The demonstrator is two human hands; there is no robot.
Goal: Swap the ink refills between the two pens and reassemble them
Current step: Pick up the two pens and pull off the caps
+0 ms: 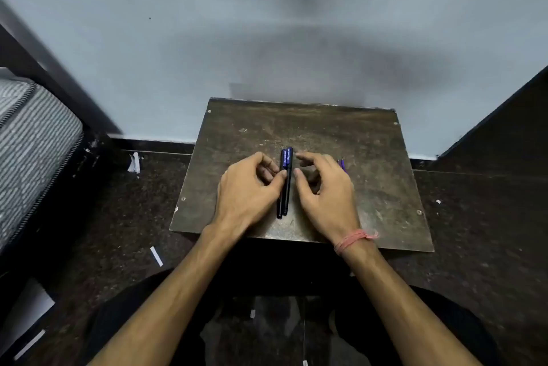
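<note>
Both hands flank two pens [285,183] lying side by side, touching, on the surface [370,187]. Left hand [247,187] touches one barrel with loosely curled fingers; right hand [323,187] hovers released. Light, stiff, likely rolling: pinch mid-barrel.

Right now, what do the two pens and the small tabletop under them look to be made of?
The two pens look like plastic: smooth, dark barrels with glossy blue caps bearing pale print. The tabletop looks like worn brown board, possibly laminated wood: dull, scuffed, with pale scratches and screw heads near the corners. Neither is certain from this view.
</note>
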